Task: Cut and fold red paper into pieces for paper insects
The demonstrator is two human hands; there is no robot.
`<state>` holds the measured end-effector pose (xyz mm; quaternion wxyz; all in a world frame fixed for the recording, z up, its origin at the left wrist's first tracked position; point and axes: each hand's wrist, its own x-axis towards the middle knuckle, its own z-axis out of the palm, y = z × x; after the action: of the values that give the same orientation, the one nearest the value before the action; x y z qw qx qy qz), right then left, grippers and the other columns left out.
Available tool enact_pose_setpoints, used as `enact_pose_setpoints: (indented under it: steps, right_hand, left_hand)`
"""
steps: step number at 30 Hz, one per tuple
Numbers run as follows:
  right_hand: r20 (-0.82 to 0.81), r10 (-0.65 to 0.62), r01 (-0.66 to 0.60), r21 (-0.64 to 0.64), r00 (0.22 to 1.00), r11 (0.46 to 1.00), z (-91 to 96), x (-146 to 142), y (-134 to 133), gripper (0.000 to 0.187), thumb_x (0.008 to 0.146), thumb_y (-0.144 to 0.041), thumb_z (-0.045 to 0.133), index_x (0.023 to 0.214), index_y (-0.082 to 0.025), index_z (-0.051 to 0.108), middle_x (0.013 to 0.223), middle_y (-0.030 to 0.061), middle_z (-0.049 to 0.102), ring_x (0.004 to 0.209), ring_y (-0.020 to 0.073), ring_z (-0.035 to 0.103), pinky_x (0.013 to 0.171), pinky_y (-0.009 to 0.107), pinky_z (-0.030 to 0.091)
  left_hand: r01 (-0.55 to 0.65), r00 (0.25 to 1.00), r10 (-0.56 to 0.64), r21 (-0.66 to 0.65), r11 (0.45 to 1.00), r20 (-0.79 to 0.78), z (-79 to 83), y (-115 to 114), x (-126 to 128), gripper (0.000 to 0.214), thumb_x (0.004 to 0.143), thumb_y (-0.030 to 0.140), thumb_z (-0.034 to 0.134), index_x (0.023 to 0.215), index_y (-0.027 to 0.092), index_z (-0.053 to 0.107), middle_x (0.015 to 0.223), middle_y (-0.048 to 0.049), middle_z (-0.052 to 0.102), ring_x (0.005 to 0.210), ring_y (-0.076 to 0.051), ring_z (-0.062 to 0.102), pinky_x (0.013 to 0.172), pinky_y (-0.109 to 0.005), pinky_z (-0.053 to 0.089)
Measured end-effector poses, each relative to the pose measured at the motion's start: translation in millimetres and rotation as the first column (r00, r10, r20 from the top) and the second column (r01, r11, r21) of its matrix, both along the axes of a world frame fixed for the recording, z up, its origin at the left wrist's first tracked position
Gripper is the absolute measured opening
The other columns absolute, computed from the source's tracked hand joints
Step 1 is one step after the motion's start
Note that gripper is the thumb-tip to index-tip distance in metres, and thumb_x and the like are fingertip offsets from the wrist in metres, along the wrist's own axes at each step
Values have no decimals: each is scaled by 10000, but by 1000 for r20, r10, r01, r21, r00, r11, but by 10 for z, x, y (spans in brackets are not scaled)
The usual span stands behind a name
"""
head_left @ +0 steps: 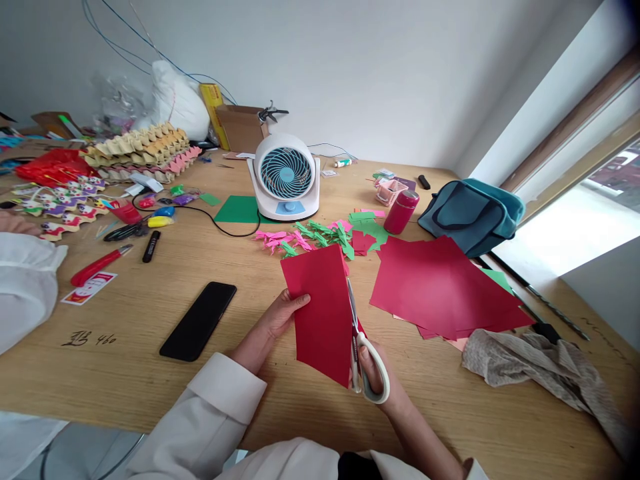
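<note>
My left hand [281,315] pinches the left edge of a red paper sheet [320,312] held upright above the wooden table [150,393]. My right hand [381,383] grips white-handled scissors [364,360], whose blades run up along the sheet's right edge. A pile of red sheets [440,287] lies just to the right. Small pink and green cut paper pieces [310,239] lie behind the sheet.
A black phone [199,320] lies to my left, a white desk fan [286,177] stands at the back, with a red bottle [401,211] and a teal bag [470,215] to the right. A beige cloth [540,367] lies near right. Craft clutter fills the far left, where another person's white sleeve [23,287] shows.
</note>
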<state>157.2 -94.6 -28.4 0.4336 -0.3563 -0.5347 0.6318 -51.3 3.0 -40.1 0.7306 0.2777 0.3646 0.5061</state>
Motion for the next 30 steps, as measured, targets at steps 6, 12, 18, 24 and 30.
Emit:
enact_pose_setpoints:
  steps: [6,12,18,24,30]
  right_hand:
    - [16,-36,36,20,999,999,26,-23,41,505,910,-641,449,651,-224,566,515,13,574,414,146,518,395,261,419]
    - [-35,-57,56,-25,998,998,-62,-40,21,491,892,-639,490,645,-218,546,488,3,546,375,127,486,360,244,385]
    - [-40,-49,47,-52,998,998,-37,-43,18,495,879,-654,498,636,-227,557,503,21,563,388,144,497,369,269,391]
    - [-11,-19,18,-18,1000,1000,18,-45,56,520,880,-672,470,637,-230,591,516,36,577,413,161,519,390,286,409]
    - [-13,-7,6,-11,1000,1000,-25,-43,82,523,881,-676,464,657,-227,611,517,38,574,407,165,519,384,291,404]
  left_hand:
    - [36,999,-36,9,999,13,-12,-16,13,396,570,247,889,920,148,732,863,-59,770,774,-206,718,799,-323,538]
    - [41,999,-41,-6,999,21,-39,1,6,417,575,251,885,947,148,728,925,-77,771,786,-216,726,807,-332,547]
    - [42,999,-42,6,999,15,-42,-4,5,415,587,245,880,959,144,728,969,-96,768,854,-244,728,831,-347,548]
    - [50,999,-50,21,999,17,-61,-19,12,428,608,247,869,997,145,721,1008,-111,762,939,-285,720,892,-389,536]
    - [72,997,-73,21,997,22,-64,-35,22,416,611,243,865,990,145,724,999,-109,764,907,-276,725,884,-386,540]
